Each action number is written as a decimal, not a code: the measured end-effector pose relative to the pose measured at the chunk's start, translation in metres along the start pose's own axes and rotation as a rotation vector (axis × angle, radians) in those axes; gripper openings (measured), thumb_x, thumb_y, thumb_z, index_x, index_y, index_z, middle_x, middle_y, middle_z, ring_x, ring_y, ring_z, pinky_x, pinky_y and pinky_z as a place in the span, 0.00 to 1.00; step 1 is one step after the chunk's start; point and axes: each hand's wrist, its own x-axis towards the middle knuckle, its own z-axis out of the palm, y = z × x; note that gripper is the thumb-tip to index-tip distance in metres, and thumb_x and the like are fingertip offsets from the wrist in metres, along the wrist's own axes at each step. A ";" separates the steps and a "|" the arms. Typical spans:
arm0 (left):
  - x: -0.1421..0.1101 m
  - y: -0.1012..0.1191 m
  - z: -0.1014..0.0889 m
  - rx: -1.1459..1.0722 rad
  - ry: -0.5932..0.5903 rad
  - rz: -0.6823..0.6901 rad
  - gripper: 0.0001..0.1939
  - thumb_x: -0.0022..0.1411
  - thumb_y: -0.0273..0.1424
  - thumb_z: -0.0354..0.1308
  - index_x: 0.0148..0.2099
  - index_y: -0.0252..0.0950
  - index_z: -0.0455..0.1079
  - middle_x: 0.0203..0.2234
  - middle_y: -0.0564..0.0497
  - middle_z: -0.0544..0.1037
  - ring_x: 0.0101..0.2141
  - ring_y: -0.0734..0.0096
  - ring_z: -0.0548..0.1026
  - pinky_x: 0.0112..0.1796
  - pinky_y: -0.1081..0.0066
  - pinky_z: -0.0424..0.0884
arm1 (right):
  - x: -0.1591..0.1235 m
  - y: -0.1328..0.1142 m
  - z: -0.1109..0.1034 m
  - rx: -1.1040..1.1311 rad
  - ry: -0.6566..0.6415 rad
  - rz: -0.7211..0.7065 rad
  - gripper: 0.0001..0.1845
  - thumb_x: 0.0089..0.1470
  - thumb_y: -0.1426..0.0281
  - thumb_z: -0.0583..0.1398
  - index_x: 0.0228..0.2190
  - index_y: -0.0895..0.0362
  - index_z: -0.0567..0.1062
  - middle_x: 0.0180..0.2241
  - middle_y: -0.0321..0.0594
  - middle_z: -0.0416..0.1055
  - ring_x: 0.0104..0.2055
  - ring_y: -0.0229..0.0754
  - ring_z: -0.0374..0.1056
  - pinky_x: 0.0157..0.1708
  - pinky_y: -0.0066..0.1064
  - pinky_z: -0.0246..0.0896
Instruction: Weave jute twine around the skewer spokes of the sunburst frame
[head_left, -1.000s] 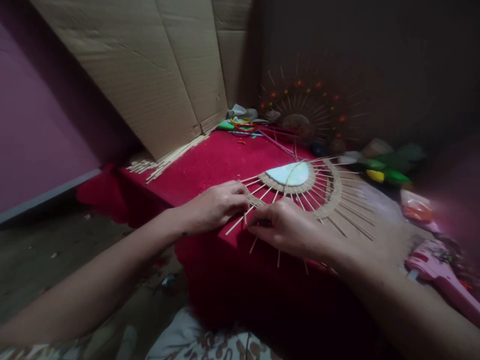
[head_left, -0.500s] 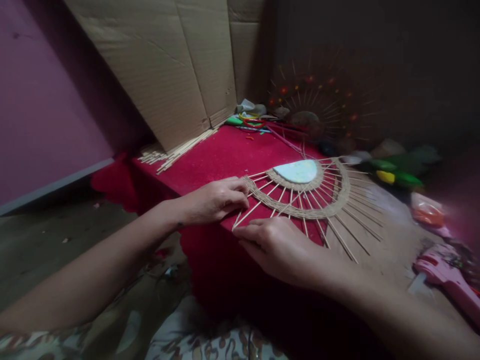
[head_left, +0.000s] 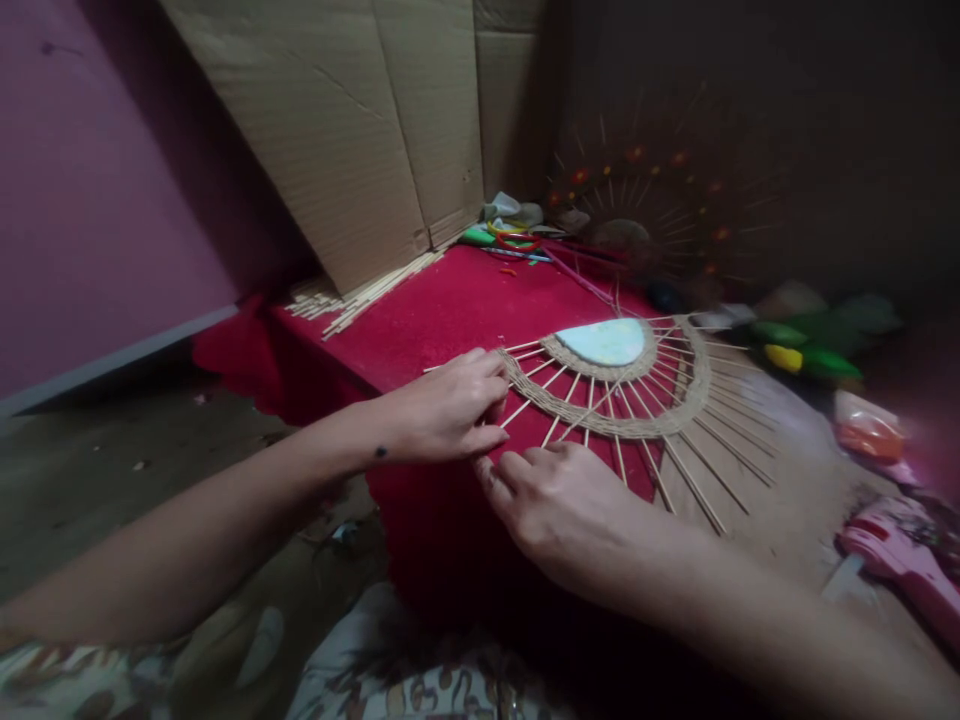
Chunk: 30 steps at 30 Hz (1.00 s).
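A half-round frame of thin sticks [head_left: 694,480] lies on the red cloth, its sticks fanning out from a pale half-disc [head_left: 604,343]. Brown twine is woven round the disc's edge and again in a wider band [head_left: 577,412]. My left hand [head_left: 461,405] is closed on the frame's left end, around the sticks and the end of the band. Just below, my right hand [head_left: 559,495] pinches the twine, its fingertips close to my left thumb. A loose strand [head_left: 600,400] crosses the frame towards the right hand; the pinched part is mostly hidden.
Bare sticks [head_left: 367,292] lie beside the cardboard sheet [head_left: 322,130]. A pink glue gun [head_left: 892,550] rests at the right, below an orange packet [head_left: 870,430]. Behind stands a dim stick fan with orange flowers [head_left: 637,155]. The red cloth [head_left: 435,300] hangs over the table edge.
My right hand has moved left and down from the band, drawing the strand to the outer stick ends. My left thumb now reaches towards its fingertips. The view has shifted slightly.
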 end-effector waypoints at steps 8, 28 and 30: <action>0.011 0.013 0.007 -0.012 0.027 -0.170 0.08 0.49 0.22 0.52 0.20 0.34 0.60 0.34 0.46 0.70 0.36 0.65 0.65 0.36 0.66 0.63 | -0.001 0.002 -0.001 0.062 0.032 0.008 0.11 0.56 0.78 0.53 0.40 0.63 0.73 0.31 0.45 0.73 0.26 0.41 0.66 0.21 0.32 0.45; -0.007 -0.026 0.008 0.111 0.163 -0.247 0.13 0.61 0.34 0.52 0.44 0.32 0.69 0.39 0.43 0.70 0.40 0.60 0.65 0.45 0.59 0.63 | -0.062 0.078 0.025 0.511 0.165 0.564 0.10 0.57 0.67 0.55 0.29 0.53 0.77 0.23 0.33 0.73 0.23 0.33 0.63 0.24 0.26 0.52; -0.004 -0.029 0.009 0.127 0.156 -0.258 0.13 0.63 0.34 0.50 0.45 0.32 0.68 0.38 0.43 0.71 0.40 0.61 0.66 0.44 0.60 0.63 | -0.065 0.076 0.030 0.510 0.180 0.563 0.12 0.58 0.66 0.54 0.30 0.54 0.76 0.23 0.34 0.73 0.23 0.34 0.63 0.25 0.26 0.53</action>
